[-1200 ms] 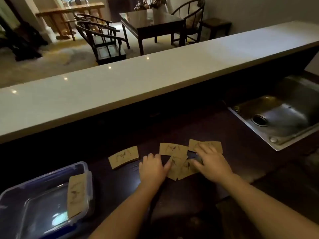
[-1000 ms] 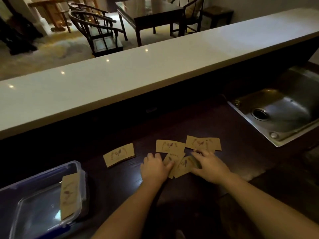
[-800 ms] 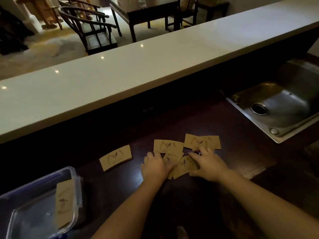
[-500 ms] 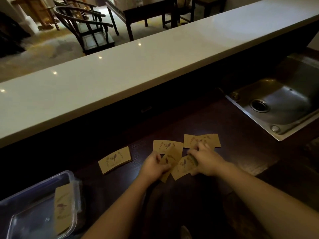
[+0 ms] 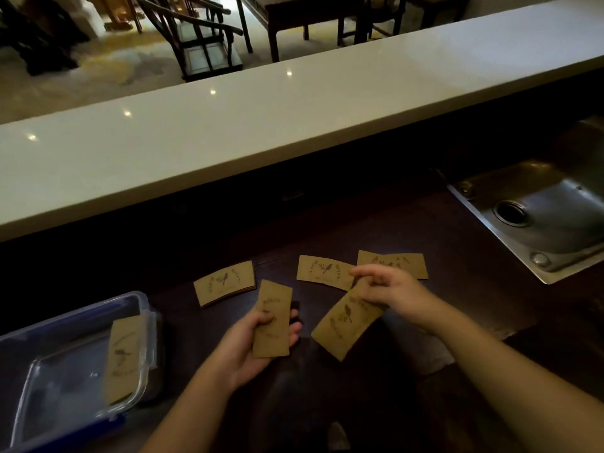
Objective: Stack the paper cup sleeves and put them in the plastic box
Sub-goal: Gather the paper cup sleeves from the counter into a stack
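Flat brown paper cup sleeves printed with a bird lie on a dark wooden counter. My left hand (image 5: pixel 251 341) holds one sleeve (image 5: pixel 273 318) upright in its palm. My right hand (image 5: pixel 389 289) pinches another sleeve (image 5: pixel 343 322) by its top end, tilted above the counter. Three more sleeves lie flat: one at the left (image 5: pixel 225 282), one in the middle (image 5: pixel 323 271), one behind my right hand (image 5: pixel 402 263). A clear plastic box (image 5: pixel 49 328) with a blue rim stands at the lower left, with one sleeve (image 5: pixel 125 354) leaning on its right edge.
A steel sink (image 5: pixel 539 210) is set into the counter at the right. A raised white bar top (image 5: pixel 261 125) runs across behind the work surface. Dark chairs and a table stand in the room beyond.
Both hands have lifted off the pile, each with one sleeve. My left hand moved left and turned palm up; my right hand raised its sleeve. The view dropped lower.
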`<state>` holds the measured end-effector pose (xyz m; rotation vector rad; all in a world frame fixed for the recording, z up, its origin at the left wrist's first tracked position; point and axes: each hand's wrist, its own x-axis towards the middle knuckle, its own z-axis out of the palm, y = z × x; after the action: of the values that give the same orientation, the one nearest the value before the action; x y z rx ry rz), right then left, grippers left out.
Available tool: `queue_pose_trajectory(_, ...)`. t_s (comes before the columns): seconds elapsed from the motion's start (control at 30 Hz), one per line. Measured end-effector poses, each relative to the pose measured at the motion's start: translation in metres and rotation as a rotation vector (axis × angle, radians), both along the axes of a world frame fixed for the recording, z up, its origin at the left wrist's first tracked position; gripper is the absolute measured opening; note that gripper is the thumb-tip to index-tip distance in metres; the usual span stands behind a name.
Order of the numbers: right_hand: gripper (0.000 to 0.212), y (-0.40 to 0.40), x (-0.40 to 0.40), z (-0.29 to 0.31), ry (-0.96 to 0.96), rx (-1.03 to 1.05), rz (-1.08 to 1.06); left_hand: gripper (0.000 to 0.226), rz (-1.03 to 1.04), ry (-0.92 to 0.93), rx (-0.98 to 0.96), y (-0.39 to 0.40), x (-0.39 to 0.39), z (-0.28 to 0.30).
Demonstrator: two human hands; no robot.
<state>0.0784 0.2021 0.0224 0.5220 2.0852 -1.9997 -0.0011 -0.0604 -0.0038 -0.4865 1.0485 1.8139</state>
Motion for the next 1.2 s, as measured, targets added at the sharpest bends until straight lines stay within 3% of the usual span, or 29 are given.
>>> queue_pose_trajectory(0.07, 0.047, -0.010, -0.007, 0.007, 0.007, -0.096, 0.062, 0.047, -0.082, -0.039, -0.011, 0.005, 0.004, 0.001)
queue_pose_trajectory(0.17, 0.041, -0.031, -0.020, 0.012, 0.006, -0.110, 0.152, 0.057, -0.220, -0.070, 0.117, 0.014, 0.011, 0.003)
queue_pose_trajectory(0.3, 0.024, -0.059, -0.029, 0.005, 0.116, 0.112, 0.171, 0.059, -0.295, -0.096, 0.298, 0.018, 0.024, 0.002)
queue_pose_trajectory(0.47, 0.018, -0.078, -0.025, -0.011, 0.211, 0.357, 0.149, 0.055, -0.233, -0.111, 0.321, 0.016, 0.033, -0.001)
queue_pose_trajectory(0.6, 0.031, -0.077, -0.024, -0.022, 0.335, 0.614, 0.195, 0.049, -0.173, -0.100, 0.268, 0.018, 0.036, -0.005)
queue_pose_trajectory(0.7, 0.030, -0.051, -0.028, -0.026, 0.270, 0.660, 0.058, 0.047, -0.176, -0.098, 0.313, 0.012, 0.036, -0.006)
queue_pose_trajectory(0.8, 0.036, 0.000, -0.028, -0.029, 0.123, 0.968, -0.063, 0.057, -0.118, -0.065, 0.385, 0.002, 0.033, -0.007)
queue_pose_trajectory(0.9, 0.070, 0.042, -0.023, -0.030, -0.172, 1.202, 0.031, 0.069, -0.087, -0.045, 0.431, -0.002, 0.029, -0.007)
queue_pose_trajectory(1.0, 0.083, 0.062, -0.020, -0.033, -0.396, 1.198, 0.162, 0.070, 0.012, -0.075, 0.403, 0.003, 0.026, -0.004)
queue_pose_trajectory(1.2, 0.069, 0.071, -0.018, -0.035, -0.327, 1.203, 0.126, 0.038, 0.070, -0.121, 0.310, 0.016, 0.021, -0.002)
